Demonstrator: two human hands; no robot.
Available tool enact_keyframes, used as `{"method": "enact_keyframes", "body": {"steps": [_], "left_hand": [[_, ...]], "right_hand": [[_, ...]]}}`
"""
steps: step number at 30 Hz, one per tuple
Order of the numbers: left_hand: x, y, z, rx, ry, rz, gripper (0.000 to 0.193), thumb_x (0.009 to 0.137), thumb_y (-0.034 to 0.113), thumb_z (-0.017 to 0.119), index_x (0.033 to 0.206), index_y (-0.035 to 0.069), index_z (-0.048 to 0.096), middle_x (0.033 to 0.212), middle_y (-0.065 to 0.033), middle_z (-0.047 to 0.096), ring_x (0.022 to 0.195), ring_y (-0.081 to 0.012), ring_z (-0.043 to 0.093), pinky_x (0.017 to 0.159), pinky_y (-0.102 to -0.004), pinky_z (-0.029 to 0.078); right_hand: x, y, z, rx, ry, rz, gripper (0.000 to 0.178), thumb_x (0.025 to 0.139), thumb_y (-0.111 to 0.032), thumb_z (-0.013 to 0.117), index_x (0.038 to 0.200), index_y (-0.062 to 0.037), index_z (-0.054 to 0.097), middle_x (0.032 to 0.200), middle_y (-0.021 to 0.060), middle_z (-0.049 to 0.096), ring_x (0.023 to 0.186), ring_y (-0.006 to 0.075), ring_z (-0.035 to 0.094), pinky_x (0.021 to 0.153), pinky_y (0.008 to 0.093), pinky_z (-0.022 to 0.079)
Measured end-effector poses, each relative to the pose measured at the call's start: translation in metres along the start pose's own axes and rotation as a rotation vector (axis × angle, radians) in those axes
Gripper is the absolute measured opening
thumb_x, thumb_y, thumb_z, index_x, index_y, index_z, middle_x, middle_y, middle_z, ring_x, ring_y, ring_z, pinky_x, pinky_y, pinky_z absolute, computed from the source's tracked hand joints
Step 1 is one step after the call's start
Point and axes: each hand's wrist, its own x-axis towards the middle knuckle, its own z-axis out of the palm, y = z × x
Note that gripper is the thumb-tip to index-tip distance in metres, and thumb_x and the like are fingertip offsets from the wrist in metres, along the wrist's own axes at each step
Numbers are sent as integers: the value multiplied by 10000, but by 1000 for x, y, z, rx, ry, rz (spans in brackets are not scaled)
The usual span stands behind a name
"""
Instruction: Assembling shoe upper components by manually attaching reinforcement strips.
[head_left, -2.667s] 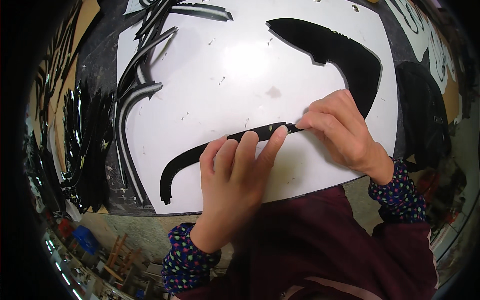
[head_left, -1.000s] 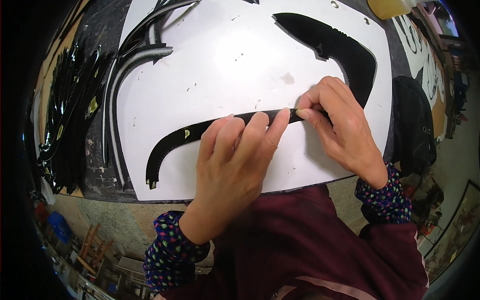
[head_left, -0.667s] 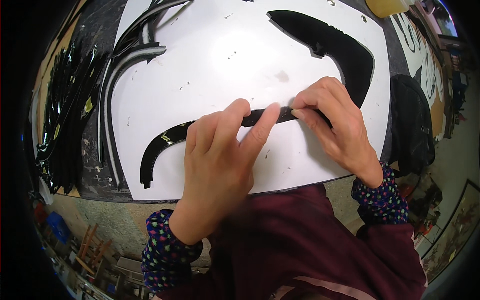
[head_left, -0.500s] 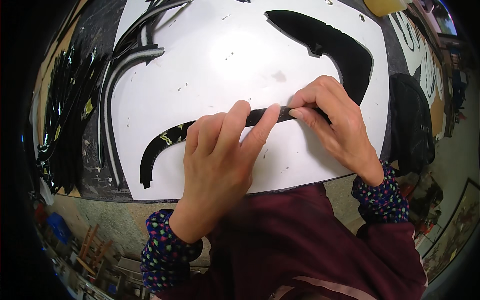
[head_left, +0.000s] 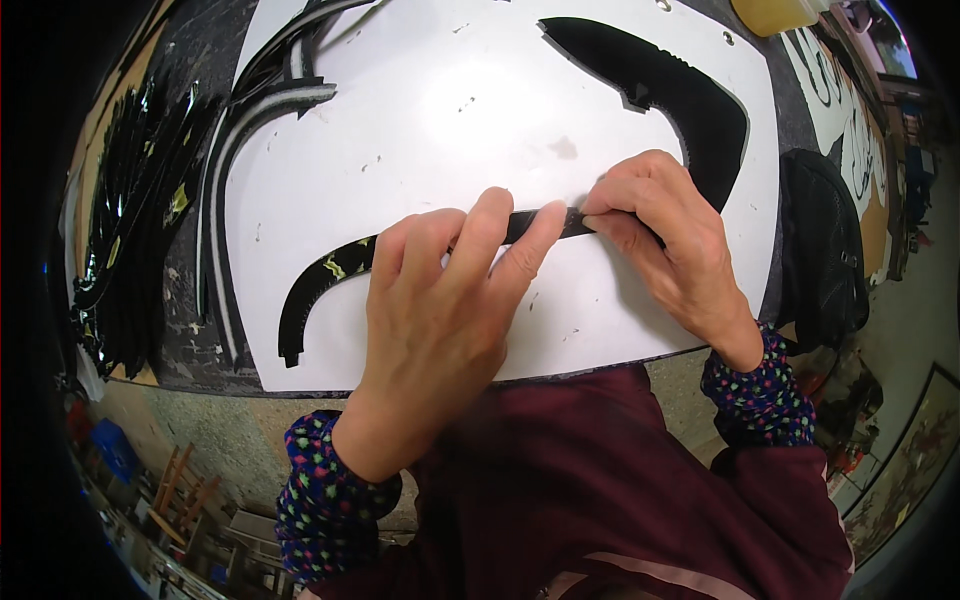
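A narrow black strip [head_left: 310, 290] with a curved left end and yellowish marks lies along the front of a white board [head_left: 400, 140]. My left hand [head_left: 440, 280] rests over its middle, fingers spread and pressing it down, with the thumb across the strip further right. My right hand [head_left: 665, 240] pinches the strip between thumb and forefinger, just right of my left thumb. Behind the right hand lies a wide, bent black piece [head_left: 700, 110] with a notched edge. The hand covers its near end, so whether it joins the strip cannot be told.
Curved black-and-grey strips [head_left: 228, 170] lie over the board's left edge. Beyond them is a heap of glossy black strips [head_left: 140, 230]. A black bag [head_left: 822, 245] sits at the right, a container of yellow liquid [head_left: 775, 14] at the far right corner.
My left forefinger and thumb have shifted slightly up and to the right along the strip. The right hand keeps its pinch almost unmoved. The view has shifted slightly.
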Motion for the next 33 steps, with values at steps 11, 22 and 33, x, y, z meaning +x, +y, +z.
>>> {"method": "enact_keyframes", "body": {"steps": [11,22,33], "left_hand": [[-5,-2,3,0,15,-6,468,829,70,551,1275,173,650,1194,-18,523,978,-173,475,885,-333,388],[-6,-7,3,-115,73,-17,501,771,-10,576,1237,147,673,1194,-43,530,992,-203,490,867,-339,411],[49,-17,-12,-523,-4,-99,150,849,-6,661,985,9,724,873,-86,645,817,-217,598,699,-295,502]], "right_hand": [[10,-10,0,79,-38,227,128,844,46,687,943,19,610,886,65,607,795,168,594,728,281,500],[9,-1,1,46,-50,122,163,825,31,712,958,14,618,858,64,594,776,168,579,695,292,479],[1,4,6,84,79,25,168,774,-4,731,882,-64,618,842,30,578,785,206,557,752,325,395]]}}
